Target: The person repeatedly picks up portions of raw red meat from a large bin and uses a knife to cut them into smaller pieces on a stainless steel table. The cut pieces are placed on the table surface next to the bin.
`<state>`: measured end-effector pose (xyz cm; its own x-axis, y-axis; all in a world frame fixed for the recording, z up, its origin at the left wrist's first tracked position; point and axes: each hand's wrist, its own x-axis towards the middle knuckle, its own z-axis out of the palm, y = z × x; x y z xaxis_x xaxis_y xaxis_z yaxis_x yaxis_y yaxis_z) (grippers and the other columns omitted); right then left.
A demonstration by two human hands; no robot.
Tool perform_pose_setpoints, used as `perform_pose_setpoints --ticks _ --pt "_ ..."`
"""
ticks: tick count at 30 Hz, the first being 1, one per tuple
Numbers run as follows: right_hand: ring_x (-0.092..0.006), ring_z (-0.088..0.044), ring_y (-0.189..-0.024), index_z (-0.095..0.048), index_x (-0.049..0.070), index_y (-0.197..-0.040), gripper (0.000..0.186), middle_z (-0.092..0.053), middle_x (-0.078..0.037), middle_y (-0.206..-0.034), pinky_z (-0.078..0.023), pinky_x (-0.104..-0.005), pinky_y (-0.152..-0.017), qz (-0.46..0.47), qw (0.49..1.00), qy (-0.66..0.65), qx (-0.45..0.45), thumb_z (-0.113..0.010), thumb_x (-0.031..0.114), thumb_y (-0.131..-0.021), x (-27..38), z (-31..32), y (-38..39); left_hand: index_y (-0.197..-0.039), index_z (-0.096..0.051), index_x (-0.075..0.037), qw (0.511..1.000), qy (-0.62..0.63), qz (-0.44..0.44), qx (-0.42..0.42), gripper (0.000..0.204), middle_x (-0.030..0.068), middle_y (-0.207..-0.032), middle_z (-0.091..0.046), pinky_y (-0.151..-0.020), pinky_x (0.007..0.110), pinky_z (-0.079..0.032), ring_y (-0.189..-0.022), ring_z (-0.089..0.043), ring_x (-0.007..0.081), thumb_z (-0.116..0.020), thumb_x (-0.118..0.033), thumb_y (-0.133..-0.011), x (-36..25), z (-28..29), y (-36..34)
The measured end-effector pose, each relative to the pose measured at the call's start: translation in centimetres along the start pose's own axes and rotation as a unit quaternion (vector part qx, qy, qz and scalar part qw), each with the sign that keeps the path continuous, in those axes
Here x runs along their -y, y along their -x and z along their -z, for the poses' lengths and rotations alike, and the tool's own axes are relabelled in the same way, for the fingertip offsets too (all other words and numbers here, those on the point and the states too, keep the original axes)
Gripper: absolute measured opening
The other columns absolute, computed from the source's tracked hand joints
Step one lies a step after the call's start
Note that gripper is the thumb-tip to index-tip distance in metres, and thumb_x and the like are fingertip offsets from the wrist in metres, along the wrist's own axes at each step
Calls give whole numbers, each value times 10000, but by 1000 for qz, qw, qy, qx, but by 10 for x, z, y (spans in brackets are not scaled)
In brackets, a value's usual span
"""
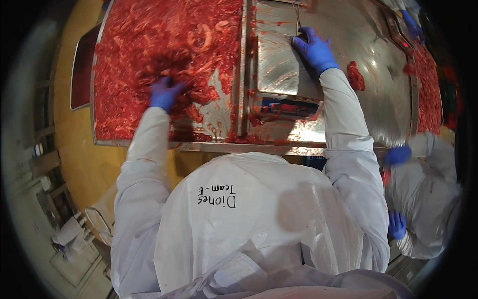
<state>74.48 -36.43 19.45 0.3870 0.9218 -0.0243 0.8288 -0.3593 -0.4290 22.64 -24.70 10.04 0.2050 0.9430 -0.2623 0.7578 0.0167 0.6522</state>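
My left hand, in a blue glove, reaches into a wide heap of red meat trimmings on a steel tray. Its fingers are smeared by motion and partly sunk among the pieces. Over the right side of the bench scale's steel platform, my right hand, also gloved in blue, has its fingertips drawn together. They meet the lower end of a thin, wire-like strand. The scale's lit display faces me, just below the platform.
A raised steel divider separates meat from scale. Right of my forearm, a loose meat piece lies on the steel table. Farther right is more meat. A co-worker's gloved hands are at the lower right; another blue glove is at the upper right.
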Motion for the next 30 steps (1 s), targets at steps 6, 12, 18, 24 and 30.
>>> perform_pose_setpoints --ticks 6,12,18,24,30 --pt "-343 -652 -1262 -650 127 -1355 639 -751 -122 -1269 -156 -575 -1267 16 999 33 -16 -672 612 -939 9 -10 6 -1071 -705 -88 935 -205 -275 91 282 225 -1122 -662 -956 525 -527 -1158 -612 421 -706 -124 -791 -52 -88 96" --pt "-249 -692 -1177 -627 71 -1340 516 -746 -125 -1184 -421 -492 -1137 31 969 -237 -55 -748 404 -966 1 -7 40 -1083 -698 -88 945 -113 -249 182 280 224 -1117 -670 -900 486 -560 -1021 -665 443 -705 -129 -807 -86 -90 69" --pt "-249 -709 -1048 -582 -25 -1294 448 -727 -136 -1156 -573 -364 -904 -4 862 -506 -11 -791 190 -961 40 13 180 -1164 -680 -94 956 -206 -208 9 297 174 -1053 -688 -939 486 -561 -1104 -654 417 -668 -146 -872 -104 -38 54" --pt "-376 -714 -927 -651 48 -1213 448 -722 -191 -1020 -566 -464 -835 13 975 -221 6 -783 305 -870 -15 -58 288 -1108 -677 -68 897 -226 -344 164 200 184 -968 -674 -791 479 -584 -1003 -687 344 -647 -95 -912 -81 -136 68" --pt "-381 -718 -909 -678 39 -1214 462 -737 -166 -984 -572 -489 -822 -43 982 -174 57 -775 314 -855 -30 -69 310 -1029 -638 -47 899 -1 -314 305 136 73 -858 -653 -633 341 -585 -707 -678 166 -659 -39 -895 -215 -68 44"
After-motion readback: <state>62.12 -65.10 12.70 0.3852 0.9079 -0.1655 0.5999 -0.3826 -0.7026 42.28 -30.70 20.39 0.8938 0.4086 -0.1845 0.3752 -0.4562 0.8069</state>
